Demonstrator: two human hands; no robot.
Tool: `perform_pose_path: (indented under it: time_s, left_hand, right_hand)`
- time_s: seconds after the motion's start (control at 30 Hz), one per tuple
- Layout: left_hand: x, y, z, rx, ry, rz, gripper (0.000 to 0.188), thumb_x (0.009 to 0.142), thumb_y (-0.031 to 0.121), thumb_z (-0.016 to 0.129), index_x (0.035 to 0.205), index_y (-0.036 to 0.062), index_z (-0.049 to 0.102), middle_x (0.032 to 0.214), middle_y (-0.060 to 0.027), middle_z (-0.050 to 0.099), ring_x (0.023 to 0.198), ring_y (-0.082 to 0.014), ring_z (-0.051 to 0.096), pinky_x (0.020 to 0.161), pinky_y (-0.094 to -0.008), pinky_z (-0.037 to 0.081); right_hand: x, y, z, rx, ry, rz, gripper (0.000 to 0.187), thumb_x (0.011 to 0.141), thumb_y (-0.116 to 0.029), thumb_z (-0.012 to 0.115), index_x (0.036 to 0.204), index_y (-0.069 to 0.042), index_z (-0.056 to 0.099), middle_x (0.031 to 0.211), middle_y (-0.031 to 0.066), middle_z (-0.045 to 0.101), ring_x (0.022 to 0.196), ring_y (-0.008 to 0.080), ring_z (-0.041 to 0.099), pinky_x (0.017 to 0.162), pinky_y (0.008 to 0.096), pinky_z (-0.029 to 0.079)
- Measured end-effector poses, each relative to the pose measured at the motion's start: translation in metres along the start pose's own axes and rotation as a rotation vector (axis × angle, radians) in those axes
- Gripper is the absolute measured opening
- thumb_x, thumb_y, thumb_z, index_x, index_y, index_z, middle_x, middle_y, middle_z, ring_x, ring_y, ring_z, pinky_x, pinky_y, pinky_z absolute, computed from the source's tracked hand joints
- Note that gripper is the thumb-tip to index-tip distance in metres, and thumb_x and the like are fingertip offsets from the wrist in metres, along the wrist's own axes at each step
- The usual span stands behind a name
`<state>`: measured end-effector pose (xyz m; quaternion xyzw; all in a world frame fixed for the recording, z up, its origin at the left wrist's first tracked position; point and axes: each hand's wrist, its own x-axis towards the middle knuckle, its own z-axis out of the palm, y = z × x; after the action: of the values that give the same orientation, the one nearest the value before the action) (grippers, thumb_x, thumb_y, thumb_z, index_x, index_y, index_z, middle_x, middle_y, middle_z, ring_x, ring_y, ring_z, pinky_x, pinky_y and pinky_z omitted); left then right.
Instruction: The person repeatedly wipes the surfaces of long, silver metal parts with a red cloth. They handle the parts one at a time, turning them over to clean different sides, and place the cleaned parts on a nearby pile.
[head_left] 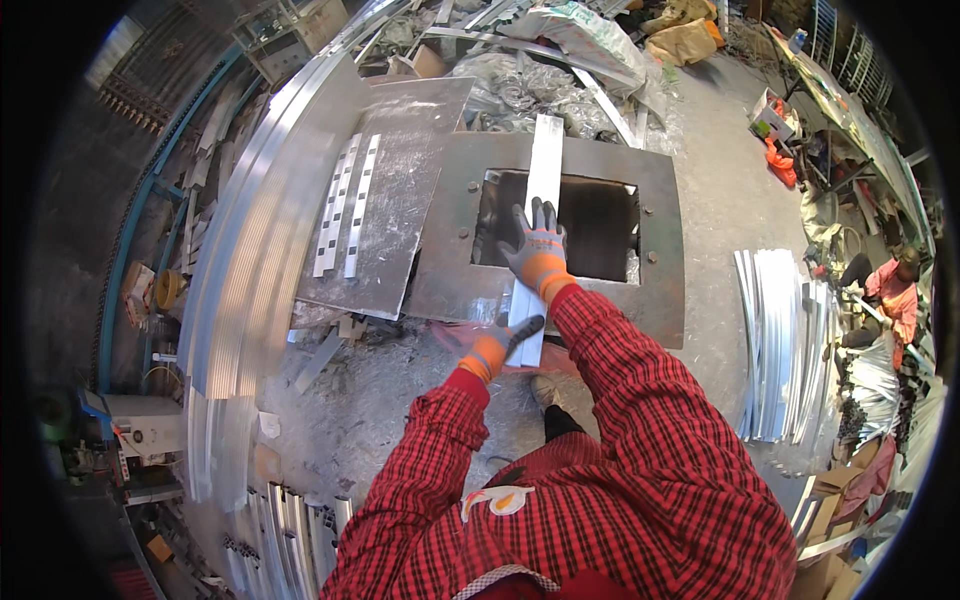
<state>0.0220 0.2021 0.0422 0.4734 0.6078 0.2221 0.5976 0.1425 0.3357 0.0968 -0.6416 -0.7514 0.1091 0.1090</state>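
Note:
A long flat silver-white metal bar (546,150) lies lengthwise across a dark steel plate with a rectangular opening (440,270), bridging the opening. My right hand (538,255), in a grey and orange glove, rests flat on the bar with its fingers spread. Closer to me, my left hand (497,346), gloved the same way, is at the bar's near end. Its dark fingertips reach over the bar from the left side, and its thumb is partly hidden. The near end of the bar sticks out past the plate's front edge.
Three short bars with square dark marks lie on a sheet (400,190) at left, beside long stacked metal profiles (260,230). Profile bundles (775,340) lie on the floor at right, near a seated person (893,295). Plastic wrap (520,90) is heaped behind the plate.

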Motion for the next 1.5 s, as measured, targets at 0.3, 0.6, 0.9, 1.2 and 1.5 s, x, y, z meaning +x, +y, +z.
perform_pose_path:
  time_s: [0.3, 0.6, 0.9, 1.2, 1.5]
  left_hand:
    - [-0.117, -0.203, 0.054, -0.178, -0.094, 0.053, 0.076, 0.081, 0.052, 0.075, 0.133, 0.0014, 0.054, 0.119, -0.0111, 0.064, 0.107, -0.0206, 0.06, 0.092, -0.0348, 0.048]
    - [-0.166, -0.109, 0.022, -0.232, -0.131, -0.03, 0.071, 0.083, 0.052, 0.074, 0.132, 0.0044, 0.054, 0.114, -0.0072, 0.063, 0.102, -0.018, 0.059, 0.09, -0.0334, 0.048]
    - [0.001, -0.041, -0.002, 0.79, 0.146, 0.748, 0.053, 0.095, 0.01, 0.051, 0.143, 0.0311, 0.046, 0.126, -0.0093, 0.062, 0.106, -0.0302, 0.064, 0.083, -0.0388, 0.054]
    - [-0.025, -0.046, 0.04, -0.206, 0.064, 0.218, 0.051, 0.085, 0.027, 0.076, 0.126, 0.0058, 0.055, 0.123, -0.0121, 0.059, 0.108, -0.0171, 0.059, 0.087, -0.0342, 0.052]
    - [-0.144, -0.134, 0.062, -0.212, -0.122, 0.203, 0.072, 0.08, 0.041, 0.079, 0.134, 0.0038, 0.051, 0.117, -0.0117, 0.064, 0.103, -0.0209, 0.061, 0.092, -0.0368, 0.049]
  right_hand:
    - [-0.186, -0.041, 0.06, -0.001, -0.008, -0.115, 0.059, 0.088, -0.035, 0.055, 0.143, -0.013, 0.049, 0.158, 0.0266, 0.021, 0.147, 0.0469, 0.016, 0.117, 0.0585, 0.019]
    - [-0.183, -0.021, 0.056, 0.656, 0.243, -0.18, 0.061, 0.083, -0.027, 0.066, 0.141, -0.014, 0.049, 0.153, 0.0248, 0.031, 0.143, 0.0459, 0.024, 0.119, 0.0503, 0.021]
    - [-0.011, 0.004, 0.034, 0.704, 0.22, 0.115, 0.068, 0.091, -0.031, 0.063, 0.151, -0.021, 0.033, 0.146, 0.0222, 0.041, 0.133, 0.0431, 0.043, 0.108, 0.0436, 0.04]
    - [-0.07, 0.011, 0.052, 0.621, 0.109, 0.265, 0.081, 0.085, -0.042, 0.067, 0.153, -0.022, 0.028, 0.137, 0.0269, 0.046, 0.115, 0.0468, 0.057, 0.096, 0.0497, 0.049]
    - [-0.227, -0.024, 0.071, 0.701, 0.089, 0.101, 0.086, 0.083, -0.031, 0.07, 0.153, -0.013, 0.024, 0.139, 0.0321, 0.041, 0.12, 0.0474, 0.051, 0.093, 0.052, 0.05]
